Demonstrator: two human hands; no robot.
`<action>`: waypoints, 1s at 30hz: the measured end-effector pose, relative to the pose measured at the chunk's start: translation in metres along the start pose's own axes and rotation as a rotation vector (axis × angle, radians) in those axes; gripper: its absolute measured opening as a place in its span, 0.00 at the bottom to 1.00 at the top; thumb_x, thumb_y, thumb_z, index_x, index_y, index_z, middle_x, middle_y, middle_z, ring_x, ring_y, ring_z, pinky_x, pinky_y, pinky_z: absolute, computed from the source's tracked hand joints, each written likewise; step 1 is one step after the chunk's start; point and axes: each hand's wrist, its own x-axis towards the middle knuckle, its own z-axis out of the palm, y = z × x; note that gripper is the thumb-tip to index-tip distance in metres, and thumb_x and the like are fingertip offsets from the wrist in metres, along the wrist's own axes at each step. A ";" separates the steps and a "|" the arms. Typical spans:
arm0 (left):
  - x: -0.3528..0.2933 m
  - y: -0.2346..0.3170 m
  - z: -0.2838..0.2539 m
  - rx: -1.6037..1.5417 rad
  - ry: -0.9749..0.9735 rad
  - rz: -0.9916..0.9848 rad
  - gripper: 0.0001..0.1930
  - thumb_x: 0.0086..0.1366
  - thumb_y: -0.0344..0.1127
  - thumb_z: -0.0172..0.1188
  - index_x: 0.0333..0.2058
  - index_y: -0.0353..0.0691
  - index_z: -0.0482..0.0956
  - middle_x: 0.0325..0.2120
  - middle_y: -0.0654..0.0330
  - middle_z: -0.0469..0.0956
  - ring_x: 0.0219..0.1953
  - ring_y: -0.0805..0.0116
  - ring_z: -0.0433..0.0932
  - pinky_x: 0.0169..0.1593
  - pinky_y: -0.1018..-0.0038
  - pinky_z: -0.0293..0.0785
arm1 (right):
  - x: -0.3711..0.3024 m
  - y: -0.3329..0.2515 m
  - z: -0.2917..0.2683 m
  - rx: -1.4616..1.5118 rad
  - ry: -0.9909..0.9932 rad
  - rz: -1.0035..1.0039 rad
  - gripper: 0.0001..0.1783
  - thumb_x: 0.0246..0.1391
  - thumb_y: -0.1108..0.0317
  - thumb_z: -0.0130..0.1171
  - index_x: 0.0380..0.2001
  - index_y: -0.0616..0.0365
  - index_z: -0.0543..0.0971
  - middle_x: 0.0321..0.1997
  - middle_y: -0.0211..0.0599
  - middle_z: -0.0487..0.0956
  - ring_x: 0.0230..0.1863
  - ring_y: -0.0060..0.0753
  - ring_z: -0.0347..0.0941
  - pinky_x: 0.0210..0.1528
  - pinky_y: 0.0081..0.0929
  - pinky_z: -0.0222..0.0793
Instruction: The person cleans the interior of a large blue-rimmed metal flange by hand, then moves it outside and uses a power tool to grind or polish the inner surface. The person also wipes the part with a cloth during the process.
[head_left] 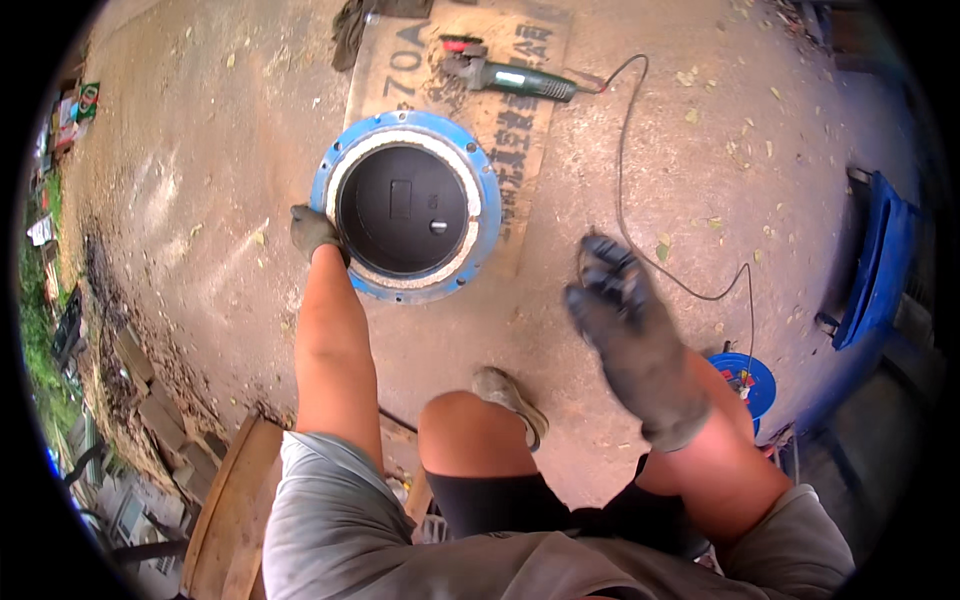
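Observation:
A round metal fitting with a blue bolt-holed flange (487,225) lies on the ground in front of me. Inside the flange runs a rough whitish ring, and a dark round hollow sits in the middle, with a small bright spot in it. My left hand (316,230), in a grey work glove, is closed on the flange's left edge; its fingertips are partly hidden. My right hand (630,325), gloved too, hangs in the air to the right of the fitting, away from it. It is blurred, with thumb and fingers apart and nothing plainly held.
Beyond the fitting, a green angle grinder (515,80) lies on a printed board (545,40). Its cord (622,170) curves across the floor to a blue cable reel (762,385) at the right. A blue panel (880,260) stands far right; a wooden piece (235,500) is at lower left.

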 end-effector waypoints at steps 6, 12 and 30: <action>-0.001 0.025 0.003 -0.029 -0.007 -0.054 0.37 0.77 0.56 0.35 0.52 0.29 0.85 0.57 0.36 0.80 0.61 0.33 0.78 0.67 0.46 0.70 | -0.064 -0.024 -0.052 0.227 0.328 -0.618 0.34 0.67 0.61 0.66 0.69 0.66 0.70 0.60 0.40 0.73 0.59 0.27 0.69 0.65 0.24 0.67; -0.004 -0.007 0.001 -0.566 -0.376 -0.124 0.39 0.77 0.62 0.37 0.64 0.31 0.78 0.63 0.44 0.79 0.64 0.46 0.78 0.70 0.55 0.69 | -0.106 0.015 -0.095 0.183 0.382 -0.841 0.24 0.72 0.62 0.58 0.64 0.67 0.76 0.67 0.44 0.74 0.63 0.32 0.73 0.69 0.29 0.68; -0.097 0.073 -0.239 -0.905 -0.727 0.379 0.24 0.81 0.48 0.54 0.63 0.34 0.76 0.56 0.53 0.82 0.53 0.60 0.81 0.59 0.64 0.75 | -0.098 0.004 -0.014 -0.317 -0.099 -0.952 0.23 0.66 0.56 0.66 0.57 0.59 0.83 0.49 0.37 0.86 0.49 0.27 0.80 0.55 0.28 0.76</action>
